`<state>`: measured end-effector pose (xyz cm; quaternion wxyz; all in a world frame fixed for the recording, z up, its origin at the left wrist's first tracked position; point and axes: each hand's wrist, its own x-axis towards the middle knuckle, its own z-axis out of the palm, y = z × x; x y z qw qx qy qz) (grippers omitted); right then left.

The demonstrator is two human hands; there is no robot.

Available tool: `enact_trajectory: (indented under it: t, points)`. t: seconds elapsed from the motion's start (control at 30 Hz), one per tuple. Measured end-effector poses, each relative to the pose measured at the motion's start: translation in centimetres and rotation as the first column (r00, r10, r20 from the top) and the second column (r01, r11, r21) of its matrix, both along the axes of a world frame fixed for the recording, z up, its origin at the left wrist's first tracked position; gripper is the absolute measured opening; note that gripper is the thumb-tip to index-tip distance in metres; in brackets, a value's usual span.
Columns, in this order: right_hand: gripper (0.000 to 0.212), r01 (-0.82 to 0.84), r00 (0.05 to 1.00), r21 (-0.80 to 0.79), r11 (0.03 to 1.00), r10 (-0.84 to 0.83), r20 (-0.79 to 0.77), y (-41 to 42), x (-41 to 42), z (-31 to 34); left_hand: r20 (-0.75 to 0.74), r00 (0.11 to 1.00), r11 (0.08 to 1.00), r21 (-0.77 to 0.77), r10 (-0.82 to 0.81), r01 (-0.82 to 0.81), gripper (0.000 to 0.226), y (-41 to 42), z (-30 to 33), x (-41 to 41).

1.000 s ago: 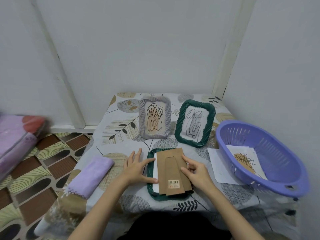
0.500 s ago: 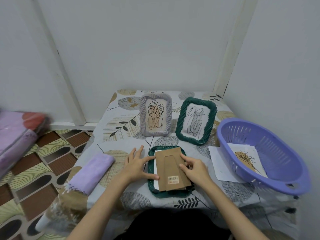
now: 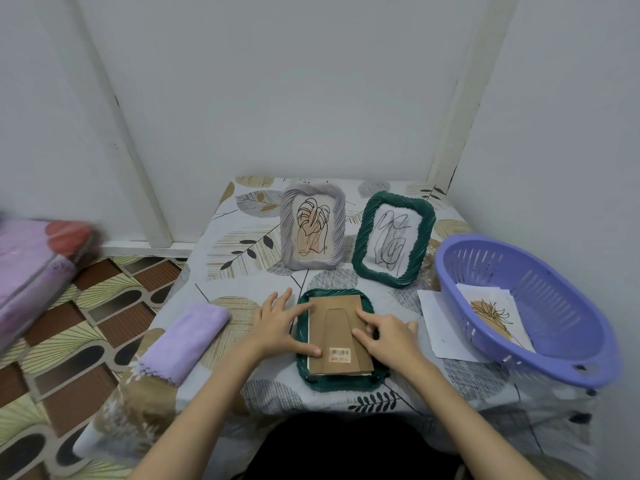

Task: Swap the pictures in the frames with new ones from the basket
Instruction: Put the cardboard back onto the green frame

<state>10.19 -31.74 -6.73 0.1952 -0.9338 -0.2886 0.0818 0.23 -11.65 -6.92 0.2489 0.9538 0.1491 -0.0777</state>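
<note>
A dark green frame (image 3: 346, 384) lies face down at the table's near edge, its brown cardboard back panel (image 3: 337, 327) on top, seated squarely within the rim. My left hand (image 3: 277, 323) rests along the frame's left side, thumb and forefinger touching the panel. My right hand (image 3: 384, 336) presses fingertips on the panel's right edge. Behind stand a grey frame (image 3: 313, 226) and a second green frame (image 3: 393, 239), each holding a line drawing. The purple basket (image 3: 568, 358) at the right contains pictures (image 3: 493, 313).
A loose white sheet (image 3: 434, 320) lies partly under the basket. A folded lilac cloth (image 3: 183, 337) sits left of the frame. Walls close in behind and to the right. A pink package (image 3: 31, 268) is on the patterned floor at the far left.
The cardboard back has been squared up and pushed down into the frame; the white paper edge at its left is now mostly covered. Both hands stayed at its sides.
</note>
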Motion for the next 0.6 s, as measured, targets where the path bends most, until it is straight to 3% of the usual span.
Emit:
enact_trajectory:
  t: [0.1, 0.33, 0.5, 0.6]
  points:
    - [0.048, -0.037, 0.999, -0.071, 0.997, 0.040, 0.032, 0.0, 0.1, 0.2, -0.033, 0.999, 1.000, 0.025, -0.009, 0.010, 0.092, 0.0, -0.1, 0.2]
    - [0.052, -0.121, 0.991, -0.111, 0.986, 0.114, -0.067, -0.3, 1.1, 1.0, -0.034, 0.999, 0.998, 0.061, -0.014, 0.016, 0.092, -0.1, -0.1, 0.4]
    - [0.053, -0.146, 0.988, -0.203, 0.968, 0.154, 0.023, -0.6, 1.4, 1.1, -0.026, 0.999, 0.997, 0.066, -0.043, 0.044, 0.091, 0.0, -0.2, 0.5]
    - [0.053, -0.146, 0.988, -0.208, 0.967, 0.153, 0.022, -0.6, 1.4, 1.1, 0.034, 0.997, 0.997, 0.036, -0.069, 0.068, 0.107, -0.5, 0.1, 1.0]
